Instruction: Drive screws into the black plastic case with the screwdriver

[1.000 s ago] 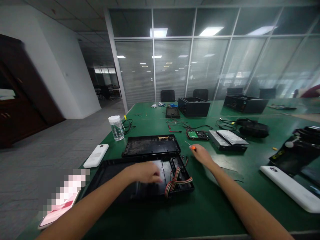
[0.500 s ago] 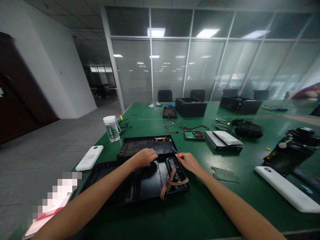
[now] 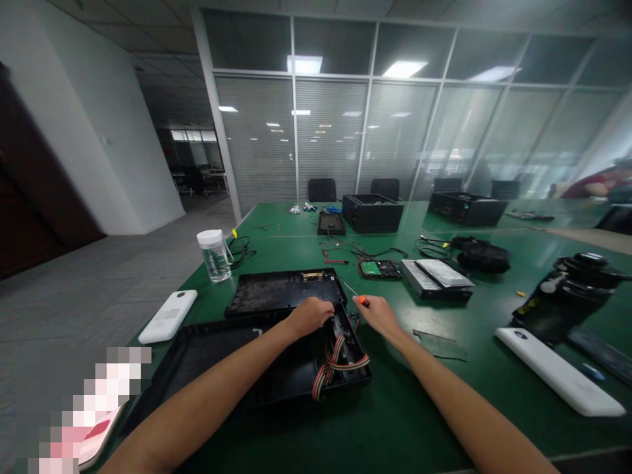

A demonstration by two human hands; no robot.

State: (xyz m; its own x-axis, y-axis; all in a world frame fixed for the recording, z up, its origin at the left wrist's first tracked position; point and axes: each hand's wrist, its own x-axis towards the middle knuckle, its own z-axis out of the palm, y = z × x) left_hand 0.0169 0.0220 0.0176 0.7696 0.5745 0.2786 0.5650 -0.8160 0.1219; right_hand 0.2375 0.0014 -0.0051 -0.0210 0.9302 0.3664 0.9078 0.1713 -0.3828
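Note:
My right hand (image 3: 381, 315) is closed around a small orange-handled screwdriver (image 3: 364, 301), whose thin shaft points up and to the left. My left hand (image 3: 310, 316) is over the far right part of a shallow black casing (image 3: 276, 375), its fingers curled down near the inner edge; whatever they grip is hidden. Striped ribbon cables (image 3: 328, 370) spill over the casing's near right corner. Directly behind lies a flat black panel (image 3: 271, 293) with a brass-coloured strip (image 3: 313, 276) near its far edge.
A water bottle (image 3: 215, 257) and a white power bank (image 3: 169, 316) stand left. Beyond my right hand are a circuit board with green part (image 3: 371, 267) and a silver drive (image 3: 437, 278). A black bottle (image 3: 563, 296) and a long white device (image 3: 557, 370) lie right.
My left hand has moved up and right to the casing's far right part. My right hand with the screwdriver came left towards the casing, then drew slightly back. The view has shifted a little.

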